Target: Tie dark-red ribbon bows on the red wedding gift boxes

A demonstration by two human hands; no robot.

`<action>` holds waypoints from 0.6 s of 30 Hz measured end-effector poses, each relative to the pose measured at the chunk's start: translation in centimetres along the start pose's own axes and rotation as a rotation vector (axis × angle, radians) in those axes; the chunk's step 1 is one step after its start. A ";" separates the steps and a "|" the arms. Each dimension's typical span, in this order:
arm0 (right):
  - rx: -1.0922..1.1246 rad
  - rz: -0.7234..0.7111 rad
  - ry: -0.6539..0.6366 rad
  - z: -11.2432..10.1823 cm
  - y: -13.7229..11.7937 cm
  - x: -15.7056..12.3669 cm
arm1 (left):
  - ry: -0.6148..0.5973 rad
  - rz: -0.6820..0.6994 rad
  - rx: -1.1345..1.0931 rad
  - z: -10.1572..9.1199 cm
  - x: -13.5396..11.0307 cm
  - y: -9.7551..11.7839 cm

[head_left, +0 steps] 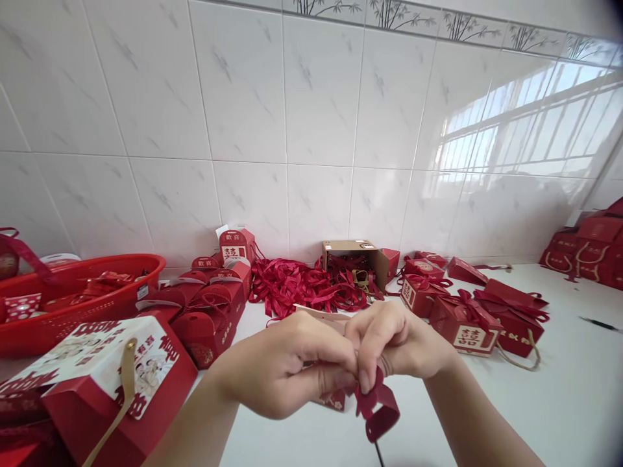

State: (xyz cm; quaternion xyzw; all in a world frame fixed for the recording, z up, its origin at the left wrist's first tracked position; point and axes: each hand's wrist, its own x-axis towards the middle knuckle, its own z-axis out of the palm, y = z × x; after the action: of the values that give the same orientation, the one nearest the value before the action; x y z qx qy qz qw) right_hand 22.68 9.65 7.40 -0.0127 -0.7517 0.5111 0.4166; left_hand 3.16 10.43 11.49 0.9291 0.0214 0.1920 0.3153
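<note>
My left hand (287, 366) and my right hand (402, 337) meet in the middle, fingertips pinched together on a dark red ribbon (383, 415). Its looped end hangs below my right thumb. A thin dark strip (379, 453) shows under the loop; I cannot tell what it is. Behind my hands stands a small red box (335, 400), mostly hidden by them. Farther back lies a tangled heap of red ribbons (292, 285), beside an open cardboard carton (384, 266) with more ribbon in it.
At left are a red plastic basket (121, 305), a large red gift box (160, 389) with a gold strap, and several red boxes (207, 318). Ribbon-tied boxes (467, 324) stand at right, with red bags (596, 250) and a dark pen-like tool (598, 322) beyond. A tiled wall (316, 97) rises behind.
</note>
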 end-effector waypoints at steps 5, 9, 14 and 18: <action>-0.044 0.037 0.099 -0.2 -0.2 0.1 | -0.012 -0.187 0.002 -1.1 -0.7 0.0; -0.015 0.034 0.120 -0.1 -0.2 -0.1 | 0.068 -0.364 0.165 -2.2 -1.2 -1.1; 0.066 -0.012 0.160 -0.8 0.4 -0.6 | 0.292 -0.547 0.338 -2.0 -0.1 -4.2; 0.065 0.004 0.247 -1.3 0.9 -0.6 | 0.194 -0.638 0.339 -1.4 0.3 -6.1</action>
State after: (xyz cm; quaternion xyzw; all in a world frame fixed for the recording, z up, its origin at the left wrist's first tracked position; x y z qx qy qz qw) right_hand 23.49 10.81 6.52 -0.0639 -0.6777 0.5305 0.5053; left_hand 3.43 16.19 9.05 0.8922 0.3711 0.1650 0.1976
